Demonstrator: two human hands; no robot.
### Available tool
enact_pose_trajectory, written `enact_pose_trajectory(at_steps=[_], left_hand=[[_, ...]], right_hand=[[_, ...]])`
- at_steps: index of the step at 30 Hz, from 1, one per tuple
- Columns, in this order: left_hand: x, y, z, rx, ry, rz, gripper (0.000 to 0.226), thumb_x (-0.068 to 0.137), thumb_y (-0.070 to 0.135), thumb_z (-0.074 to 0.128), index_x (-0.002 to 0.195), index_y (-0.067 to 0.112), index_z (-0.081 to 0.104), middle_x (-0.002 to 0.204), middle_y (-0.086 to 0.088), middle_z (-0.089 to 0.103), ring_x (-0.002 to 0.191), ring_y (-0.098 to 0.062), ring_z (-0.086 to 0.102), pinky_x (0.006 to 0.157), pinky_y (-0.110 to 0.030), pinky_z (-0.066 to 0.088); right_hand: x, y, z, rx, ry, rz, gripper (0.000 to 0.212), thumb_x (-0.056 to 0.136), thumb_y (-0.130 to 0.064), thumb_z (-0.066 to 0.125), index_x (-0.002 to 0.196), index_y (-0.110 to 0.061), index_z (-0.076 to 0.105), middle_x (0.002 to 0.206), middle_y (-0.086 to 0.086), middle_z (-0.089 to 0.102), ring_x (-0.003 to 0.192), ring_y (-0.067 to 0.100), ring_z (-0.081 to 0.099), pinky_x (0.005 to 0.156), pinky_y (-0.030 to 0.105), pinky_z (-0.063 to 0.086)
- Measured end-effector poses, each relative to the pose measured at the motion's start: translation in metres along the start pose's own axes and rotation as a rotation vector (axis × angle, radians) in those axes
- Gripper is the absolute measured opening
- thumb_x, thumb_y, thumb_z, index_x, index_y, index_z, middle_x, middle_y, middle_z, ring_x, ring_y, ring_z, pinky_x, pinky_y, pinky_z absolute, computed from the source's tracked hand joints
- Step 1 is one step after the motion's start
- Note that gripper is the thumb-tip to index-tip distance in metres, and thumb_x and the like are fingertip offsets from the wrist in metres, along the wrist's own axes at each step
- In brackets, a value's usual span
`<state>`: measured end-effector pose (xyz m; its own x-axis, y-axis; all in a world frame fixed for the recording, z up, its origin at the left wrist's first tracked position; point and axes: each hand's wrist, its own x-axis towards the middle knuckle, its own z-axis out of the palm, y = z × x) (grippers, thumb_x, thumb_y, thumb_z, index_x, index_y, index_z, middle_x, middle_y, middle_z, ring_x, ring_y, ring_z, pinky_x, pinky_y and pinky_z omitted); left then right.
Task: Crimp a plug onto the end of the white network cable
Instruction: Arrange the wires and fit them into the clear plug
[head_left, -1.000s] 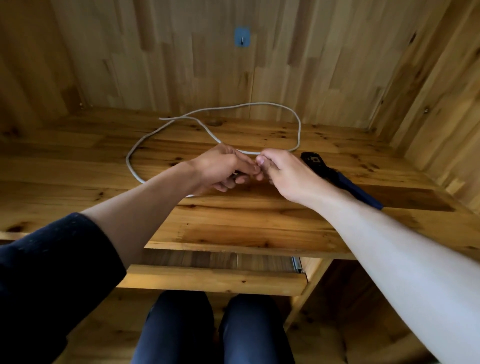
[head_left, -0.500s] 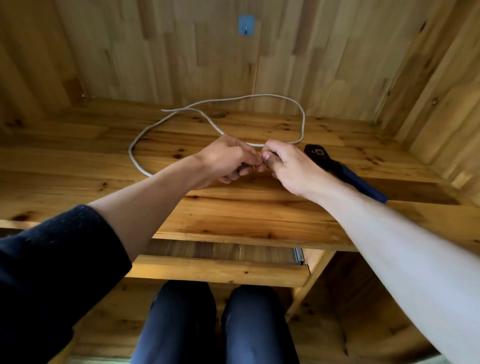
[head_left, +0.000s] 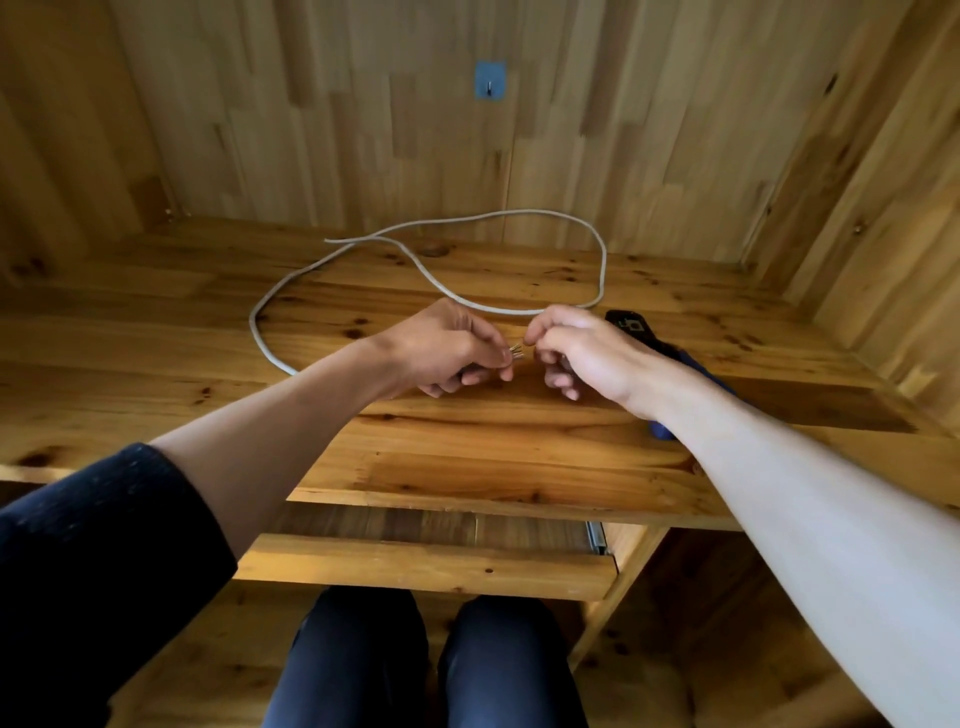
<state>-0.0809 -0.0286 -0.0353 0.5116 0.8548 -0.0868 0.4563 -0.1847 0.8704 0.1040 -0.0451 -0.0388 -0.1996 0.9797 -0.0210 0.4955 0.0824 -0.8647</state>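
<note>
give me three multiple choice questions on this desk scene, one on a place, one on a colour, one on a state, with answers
1. Where does the crimping tool lie?
A in the drawer
B on the desk, by the right hand
C on the floor

2. What colour is the wall hook plate?
A red
B blue
C white

3. What is the left hand doing?
A lying flat
B hanging idle
C pinching the white cable at its end

Answers: B, its black head shows on the wood just past that hand; B, it is plainly blue; C, short wires stick out of the pinch.
</note>
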Motion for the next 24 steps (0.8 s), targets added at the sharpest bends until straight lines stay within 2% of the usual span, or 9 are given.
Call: enact_pose_trajectory(at_steps=[4, 7, 9, 12, 16, 21, 24], left_hand=[[-0.0024, 0.0000, -0.0008, 0.025, -0.013, -0.007, 0.021, 0.098, 0.015, 0.052, 0.085, 0.007, 0.067, 0.051, 0.003, 0.039, 0.043, -0.011, 0.027, 0.042, -0.021, 0.020], [-0.0034, 0.0006, -0.0014, 0.068, -0.022, 0.014, 0.022, 0.098, 0.017, 0.051, 0.084, 0.010, 0.067, 0.053, 0.005, 0.038, 0.045, -0.011, 0.028, 0.042, -0.023, 0.022], [-0.0043, 0.0005, 0.0000, 0.102, 0.007, 0.044, 0.023, 0.097, 0.019, 0.054, 0.081, 0.013, 0.068, 0.054, 0.005, 0.040, 0.044, -0.010, 0.029, 0.043, -0.023, 0.023], [-0.0044, 0.0002, 0.0010, 0.118, 0.041, 0.097, 0.021, 0.096, 0.020, 0.056, 0.083, 0.010, 0.070, 0.056, 0.003, 0.041, 0.041, -0.006, 0.031, 0.039, -0.020, 0.024], [-0.0043, -0.0001, 0.0005, 0.109, 0.052, 0.133, 0.020, 0.095, 0.020, 0.058, 0.087, 0.007, 0.072, 0.053, 0.004, 0.043, 0.036, 0.000, 0.034, 0.036, -0.012, 0.027], [-0.0035, 0.0018, 0.0005, 0.076, 0.033, 0.144, 0.016, 0.093, 0.015, 0.060, 0.088, 0.006, 0.073, 0.044, 0.012, 0.041, 0.036, -0.001, 0.033, 0.035, -0.011, 0.026], [-0.0029, 0.0007, -0.0009, 0.063, 0.048, 0.133, 0.017, 0.093, 0.015, 0.061, 0.088, 0.004, 0.073, 0.046, 0.007, 0.039, 0.036, -0.003, 0.031, 0.034, -0.014, 0.024]], right_hand=[[0.0001, 0.0000, -0.0001, -0.192, -0.041, -0.012, 0.022, 0.097, -0.002, 0.041, 0.108, -0.017, 0.052, 0.088, 0.003, 0.059, 0.065, 0.013, 0.048, 0.056, 0.027, 0.039], [-0.0024, 0.0007, -0.0023, -0.193, -0.063, -0.108, 0.024, 0.096, 0.002, 0.050, 0.116, -0.011, 0.049, 0.084, -0.002, 0.065, 0.066, 0.013, 0.055, 0.060, 0.023, 0.045], [-0.0026, 0.0018, -0.0040, -0.128, -0.066, -0.137, 0.025, 0.093, 0.003, 0.056, 0.114, -0.008, 0.049, 0.081, -0.003, 0.068, 0.069, 0.015, 0.061, 0.069, 0.025, 0.050], [-0.0031, 0.0012, -0.0054, -0.036, -0.083, -0.142, 0.025, 0.090, 0.006, 0.060, 0.111, -0.005, 0.051, 0.086, 0.005, 0.072, 0.074, 0.016, 0.070, 0.078, 0.028, 0.054], [-0.0053, 0.0000, -0.0068, 0.056, -0.112, -0.133, 0.026, 0.088, 0.008, 0.062, 0.110, -0.002, 0.051, 0.090, 0.011, 0.075, 0.083, 0.020, 0.075, 0.075, 0.024, 0.058], [-0.0045, 0.0015, -0.0077, 0.109, -0.135, -0.128, 0.027, 0.085, 0.011, 0.064, 0.110, 0.003, 0.053, 0.093, 0.018, 0.074, 0.088, 0.023, 0.075, 0.081, 0.031, 0.058], [-0.0044, 0.0024, -0.0082, 0.095, -0.150, -0.135, 0.022, 0.088, 0.011, 0.061, 0.107, 0.001, 0.055, 0.083, 0.009, 0.076, 0.086, 0.023, 0.075, 0.073, 0.026, 0.059]])
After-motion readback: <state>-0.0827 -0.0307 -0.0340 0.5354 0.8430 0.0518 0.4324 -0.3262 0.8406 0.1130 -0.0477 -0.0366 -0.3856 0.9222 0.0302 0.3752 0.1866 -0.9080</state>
